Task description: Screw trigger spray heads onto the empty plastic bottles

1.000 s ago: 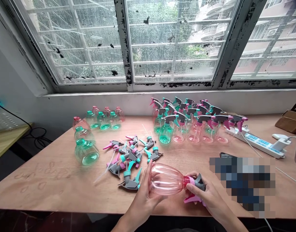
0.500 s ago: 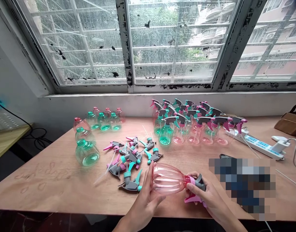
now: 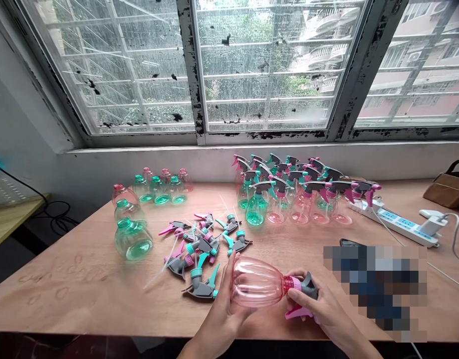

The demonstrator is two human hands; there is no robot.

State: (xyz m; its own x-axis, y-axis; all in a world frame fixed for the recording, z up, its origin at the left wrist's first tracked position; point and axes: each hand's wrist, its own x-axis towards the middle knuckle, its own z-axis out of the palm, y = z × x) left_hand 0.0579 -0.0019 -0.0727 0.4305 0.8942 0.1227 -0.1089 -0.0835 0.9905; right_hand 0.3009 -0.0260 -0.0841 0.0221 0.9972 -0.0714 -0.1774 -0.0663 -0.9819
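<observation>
A clear pink spray bottle (image 3: 256, 282) lies sideways in the air above the table's front edge, its base to the left. My left hand (image 3: 224, 311) is closed round the base end. At the neck, my right hand (image 3: 315, 304) grips the pink collar of the grey-and-pink spray head (image 3: 309, 286), whose pink trigger points down. The collar sits on the bottle's neck; how tightly, I cannot tell. Just left of my left hand lies a pile of loose spray heads (image 3: 205, 244), grey with pink or turquoise parts and thin white tubes.
Several open green and pink bottles (image 3: 134, 242) stand at the left. Bottles with spray heads fitted (image 3: 256, 209) crowd the back, right of centre. A white power strip (image 3: 397, 224), a brown bag (image 3: 448, 189) and a blurred-out patch (image 3: 379, 284) are at the right.
The bottle and both hands keep nearly the same pose, with the bottle marginally lower in view. The whole view has shifted slightly. Nothing has been taken up or let go.
</observation>
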